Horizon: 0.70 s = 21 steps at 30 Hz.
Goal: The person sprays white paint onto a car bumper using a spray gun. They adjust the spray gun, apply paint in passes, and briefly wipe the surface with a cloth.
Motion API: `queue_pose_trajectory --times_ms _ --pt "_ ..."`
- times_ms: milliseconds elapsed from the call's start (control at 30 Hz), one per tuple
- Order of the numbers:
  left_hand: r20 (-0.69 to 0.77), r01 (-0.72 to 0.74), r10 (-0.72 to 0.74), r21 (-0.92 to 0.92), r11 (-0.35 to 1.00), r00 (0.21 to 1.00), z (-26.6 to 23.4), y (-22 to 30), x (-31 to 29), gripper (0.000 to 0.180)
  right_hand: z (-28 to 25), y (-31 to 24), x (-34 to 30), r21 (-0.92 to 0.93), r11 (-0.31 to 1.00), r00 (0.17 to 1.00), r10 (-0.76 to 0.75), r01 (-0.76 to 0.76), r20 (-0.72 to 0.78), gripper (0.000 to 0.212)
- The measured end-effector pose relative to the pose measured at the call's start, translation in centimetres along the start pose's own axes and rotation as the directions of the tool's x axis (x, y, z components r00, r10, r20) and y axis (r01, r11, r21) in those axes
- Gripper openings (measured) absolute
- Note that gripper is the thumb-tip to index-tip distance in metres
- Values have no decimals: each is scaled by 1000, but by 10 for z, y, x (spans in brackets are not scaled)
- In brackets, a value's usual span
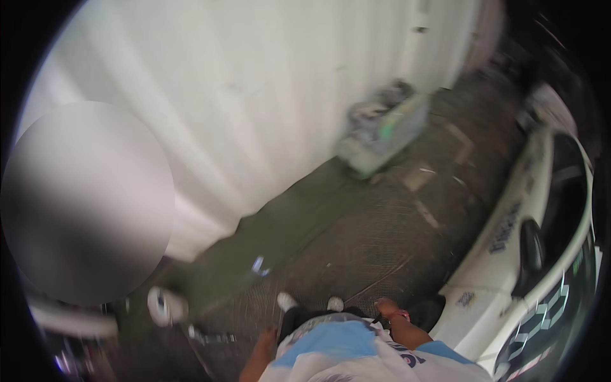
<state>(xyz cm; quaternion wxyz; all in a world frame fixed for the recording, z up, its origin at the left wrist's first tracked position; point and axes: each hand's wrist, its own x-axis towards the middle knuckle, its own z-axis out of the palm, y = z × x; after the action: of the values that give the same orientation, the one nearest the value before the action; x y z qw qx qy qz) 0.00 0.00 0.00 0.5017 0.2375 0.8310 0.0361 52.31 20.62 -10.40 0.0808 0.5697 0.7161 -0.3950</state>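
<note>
My left hand (268,335) hangs low beside my body at the lower edge, with only its upper part showing; its fingers are not distinct. My right hand (386,308) is held in front of my right side, a reddish band (403,315) around its wrist. Motion smears its fingers, and no object shows in it. Nearest to the right hand is a white car (474,305) with a dark side mirror (531,254). Both my shoes (287,301) stand on dark, textured ground.
A tall white corrugated wall (223,95) runs along the left. Against it stands a pale bin (388,149) heaped with grey stuff. A white round object (167,307) and a blue-white scrap (259,266) lie on the ground. A grey blurred oval covers the far left.
</note>
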Motion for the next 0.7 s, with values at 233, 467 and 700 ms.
queue_pose_trajectory --times_ms 233,467,700 --pt "-112 92 -131 -301 949 985 59 -42 -13 57 -12 19 23 -26 996 988 -80 84 132 28" --pt "-168 168 -275 -471 866 947 119 -98 -53 51 -24 27 143 -222 914 932 -293 339 215 29" --pt "-114 117 -161 -323 939 980 148 -162 -77 35 -37 -150 214 -144 941 920 -255 307 298 29"
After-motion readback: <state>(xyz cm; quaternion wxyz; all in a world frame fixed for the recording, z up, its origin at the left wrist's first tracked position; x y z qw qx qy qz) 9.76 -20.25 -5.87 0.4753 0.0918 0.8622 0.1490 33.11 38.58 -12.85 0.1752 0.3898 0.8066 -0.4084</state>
